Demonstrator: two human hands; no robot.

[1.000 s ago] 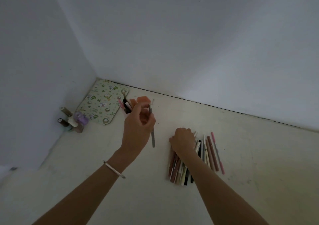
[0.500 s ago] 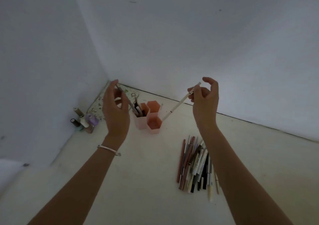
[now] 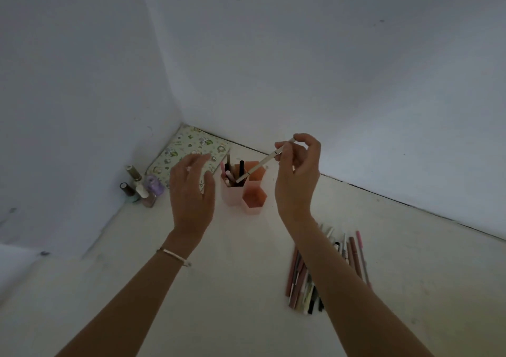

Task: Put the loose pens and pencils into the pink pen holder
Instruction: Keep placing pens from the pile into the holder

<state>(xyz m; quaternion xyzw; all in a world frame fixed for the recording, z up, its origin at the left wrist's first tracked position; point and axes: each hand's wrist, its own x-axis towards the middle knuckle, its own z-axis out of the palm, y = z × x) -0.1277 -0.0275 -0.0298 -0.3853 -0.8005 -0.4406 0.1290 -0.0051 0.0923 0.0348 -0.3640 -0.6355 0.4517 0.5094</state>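
The pink pen holder [image 3: 254,200], made of hexagonal cells, stands near the wall corner with several pens upright in its left cell. My right hand [image 3: 297,181] pinches the top end of a cream pen [image 3: 260,165], which slants down with its tip in the holder's left cell. My left hand [image 3: 191,189] hovers just left of the holder, fingers spread and holding nothing. A pile of loose pens and pencils [image 3: 304,277] lies on the white surface to the right, partly hidden by my right forearm.
A floral-patterned pouch [image 3: 178,154] lies flat in the corner behind the holder. Several small nail polish bottles [image 3: 142,189] stand against the left wall. Walls close off the left and far sides.
My left hand has let go of its pen, which now stands in the holder, and has opened. My right hand has brought the cream pen over, its tip now in the left cell.
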